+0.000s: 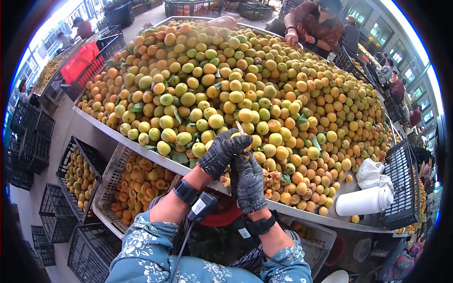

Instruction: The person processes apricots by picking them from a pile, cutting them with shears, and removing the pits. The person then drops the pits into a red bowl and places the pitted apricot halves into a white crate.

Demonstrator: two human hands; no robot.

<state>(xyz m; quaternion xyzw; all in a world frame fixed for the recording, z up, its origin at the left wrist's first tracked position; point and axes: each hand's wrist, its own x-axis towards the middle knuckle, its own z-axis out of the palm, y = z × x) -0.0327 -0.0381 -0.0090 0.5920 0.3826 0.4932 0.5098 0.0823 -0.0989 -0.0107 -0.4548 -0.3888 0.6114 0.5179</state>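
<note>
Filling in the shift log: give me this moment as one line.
left hand: gripping fruit | right hand: just beneath, grip unclear | table: heaped fruit

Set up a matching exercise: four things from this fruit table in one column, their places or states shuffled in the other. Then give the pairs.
Things:
1. white container
2. red crate
3. left hand
4. pale crate

Places or states:
A. below the table edge, filled with orange fruit
B. gloved in grey, up against the heap
C. lying on its side at the table's right end
D. off the table's left side, towards the far end

Pairs: 1-C, 2-D, 3-B, 4-A
</note>
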